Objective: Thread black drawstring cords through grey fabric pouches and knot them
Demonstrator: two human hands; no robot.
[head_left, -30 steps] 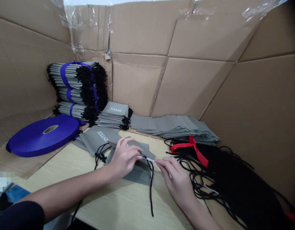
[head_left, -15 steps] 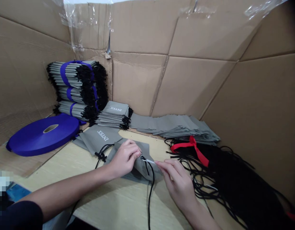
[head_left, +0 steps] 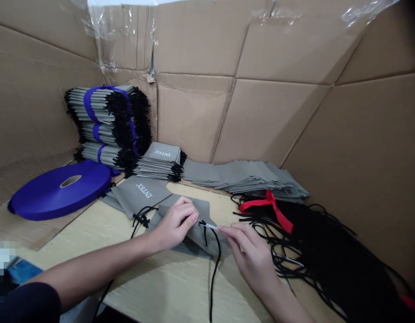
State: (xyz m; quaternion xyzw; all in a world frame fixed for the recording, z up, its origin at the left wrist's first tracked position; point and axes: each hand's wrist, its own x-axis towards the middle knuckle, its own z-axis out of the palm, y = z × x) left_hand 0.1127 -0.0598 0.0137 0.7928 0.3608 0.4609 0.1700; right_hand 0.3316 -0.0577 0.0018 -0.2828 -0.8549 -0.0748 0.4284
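My left hand [head_left: 175, 224] is closed on the top edge of a grey fabric pouch [head_left: 209, 244], thumb and fingers pinched together. In my right hand [head_left: 253, 253], the fingertips pinch a thin, pale, needle-like threading tool [head_left: 210, 226]. Its far end meets the pouch beside my left thumb, with a loop of black cord [head_left: 214, 278] at that end. The cord hangs down across the pouch towards the table's front edge. Under and left of my left hand lie more grey pouches [head_left: 136, 193], one printed INTEX, with a knotted black cord end nearby.
Purple-tied pouch bundles [head_left: 103, 130] stand at the back left, behind a roll of purple ribbon [head_left: 42, 190]. A smaller pouch stack [head_left: 160, 161] and flat grey pouches [head_left: 251, 175] line the cardboard wall [head_left: 278, 112]. Black cords [head_left: 335, 260] with a red tie [head_left: 281, 215] lie right.
The hanging cord has shifted slightly right and bows more near its top. Both hands keep their grips, almost in the same place.
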